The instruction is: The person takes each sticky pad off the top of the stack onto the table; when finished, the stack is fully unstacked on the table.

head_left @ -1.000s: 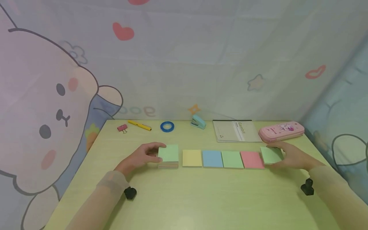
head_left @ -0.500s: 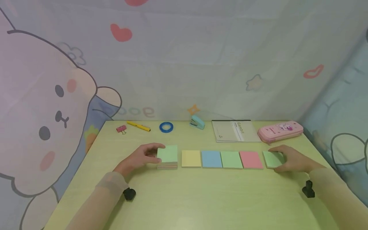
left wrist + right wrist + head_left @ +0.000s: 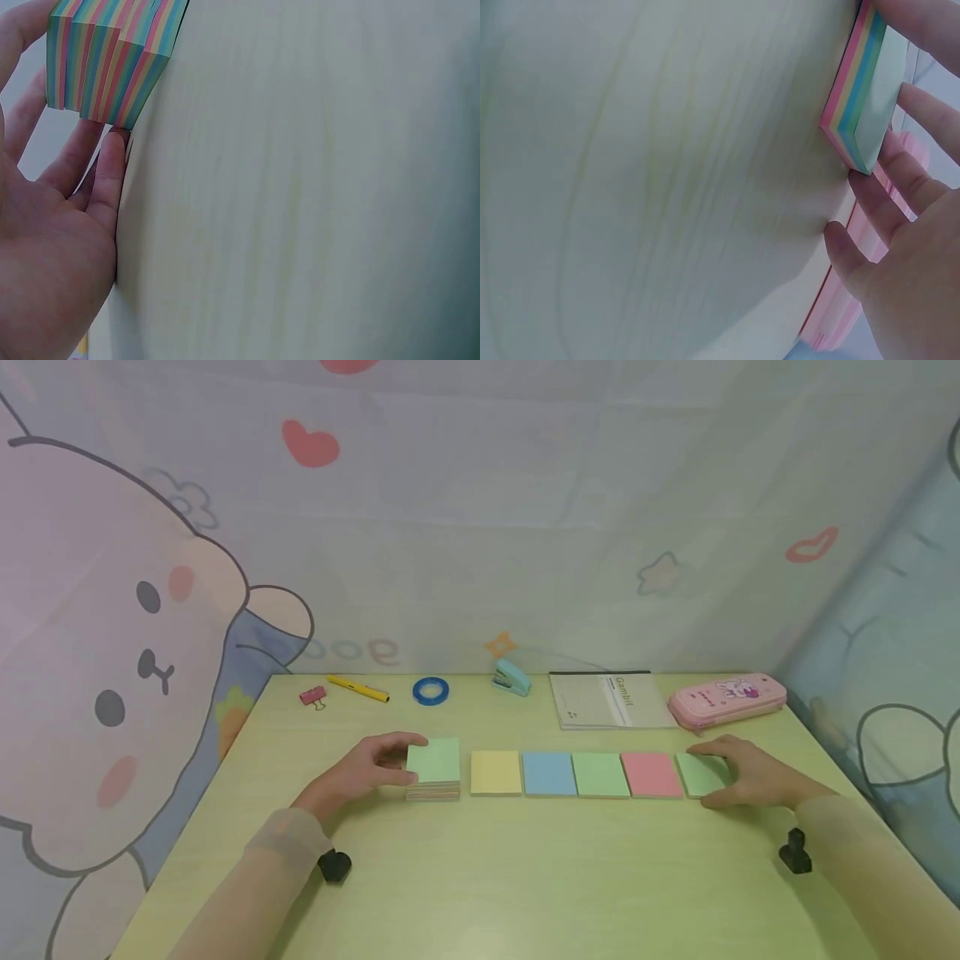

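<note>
In the head view, my left hand (image 3: 362,775) holds a thick stack of sticky note pads (image 3: 433,762), green on top, between thumb and fingers. The left wrist view shows the stack's striped sides (image 3: 109,60). At the right end of a row, my right hand (image 3: 757,775) spans a green-topped sticky note pad (image 3: 699,775), thumb at its near edge and index finger at the far one. That pad lies flat, with layered coloured edges (image 3: 855,82) in the right wrist view. Leftward in the row are pink (image 3: 652,775), green (image 3: 601,775), blue (image 3: 549,774) and yellow (image 3: 495,773) pads.
Along the table's back edge lie a binder clip (image 3: 313,696), a yellow pen (image 3: 358,688), a blue tape roll (image 3: 431,691), a stapler (image 3: 512,677), a notebook (image 3: 585,702) and a pink pencil case (image 3: 726,700). A printed curtain hangs behind.
The right hand first set the tilted green pad down flat, a little apart from the pink one, then slid it left beside it. The left hand keeps its place on the stack.
</note>
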`<state>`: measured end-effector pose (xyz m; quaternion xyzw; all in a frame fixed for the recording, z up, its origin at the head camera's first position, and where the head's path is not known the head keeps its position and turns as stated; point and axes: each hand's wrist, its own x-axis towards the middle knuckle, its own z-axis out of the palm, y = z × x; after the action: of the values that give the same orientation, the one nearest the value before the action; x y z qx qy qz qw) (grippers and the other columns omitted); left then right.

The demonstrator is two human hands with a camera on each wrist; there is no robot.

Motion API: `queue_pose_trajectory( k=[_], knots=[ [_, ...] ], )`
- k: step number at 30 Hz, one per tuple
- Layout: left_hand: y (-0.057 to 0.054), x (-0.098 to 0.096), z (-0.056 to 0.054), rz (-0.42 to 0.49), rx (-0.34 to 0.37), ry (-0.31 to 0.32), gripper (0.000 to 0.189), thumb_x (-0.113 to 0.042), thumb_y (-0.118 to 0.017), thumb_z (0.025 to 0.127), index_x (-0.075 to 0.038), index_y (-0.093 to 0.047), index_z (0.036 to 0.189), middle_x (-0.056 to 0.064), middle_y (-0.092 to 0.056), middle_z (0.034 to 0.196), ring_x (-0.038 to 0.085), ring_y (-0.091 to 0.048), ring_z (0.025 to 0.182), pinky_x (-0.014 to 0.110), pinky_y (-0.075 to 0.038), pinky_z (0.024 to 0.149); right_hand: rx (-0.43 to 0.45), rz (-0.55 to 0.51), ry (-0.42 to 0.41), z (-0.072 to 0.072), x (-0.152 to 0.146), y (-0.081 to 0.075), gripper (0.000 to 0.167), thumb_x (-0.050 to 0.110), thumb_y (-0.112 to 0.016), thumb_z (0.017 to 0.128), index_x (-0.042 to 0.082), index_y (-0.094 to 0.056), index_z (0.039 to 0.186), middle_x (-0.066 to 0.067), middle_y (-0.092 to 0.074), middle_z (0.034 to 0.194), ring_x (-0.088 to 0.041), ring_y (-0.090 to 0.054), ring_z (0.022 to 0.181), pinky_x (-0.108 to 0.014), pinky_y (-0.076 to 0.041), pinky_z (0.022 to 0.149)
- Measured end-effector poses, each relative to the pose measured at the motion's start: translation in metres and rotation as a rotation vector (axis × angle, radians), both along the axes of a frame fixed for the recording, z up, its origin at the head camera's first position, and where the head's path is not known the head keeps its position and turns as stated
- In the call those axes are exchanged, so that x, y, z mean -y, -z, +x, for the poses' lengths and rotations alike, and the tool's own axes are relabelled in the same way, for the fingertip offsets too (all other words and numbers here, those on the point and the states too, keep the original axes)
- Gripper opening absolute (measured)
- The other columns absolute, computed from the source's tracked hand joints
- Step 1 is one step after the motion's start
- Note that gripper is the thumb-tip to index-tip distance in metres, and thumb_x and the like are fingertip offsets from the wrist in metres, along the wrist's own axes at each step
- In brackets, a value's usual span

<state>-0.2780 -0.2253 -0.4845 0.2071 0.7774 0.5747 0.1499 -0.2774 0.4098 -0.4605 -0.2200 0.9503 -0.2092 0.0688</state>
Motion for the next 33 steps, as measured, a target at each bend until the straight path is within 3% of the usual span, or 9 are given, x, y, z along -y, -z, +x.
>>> queue_pose_trajectory(
  k=[33],
  knots=[
    [0.0016,-0.0004,-0.0025,-0.005,-0.013,0.014,0.055,-0.007,-0.079,0.094,-0.003,-0.058,0.145,0.02,-0.062,0.139,0.029,-0.059,0.115,0.024,-0.052,0.094,0.023,-0.009,-0.022,-0.005,0.0026,0.0029,0.079,0.035,-0.093,0.073,0.011,-0.063,0.142,-0.024,-0.053,0.142,-0.048,-0.045,0.133,-0.077,-0.034,0.106]
  ],
)
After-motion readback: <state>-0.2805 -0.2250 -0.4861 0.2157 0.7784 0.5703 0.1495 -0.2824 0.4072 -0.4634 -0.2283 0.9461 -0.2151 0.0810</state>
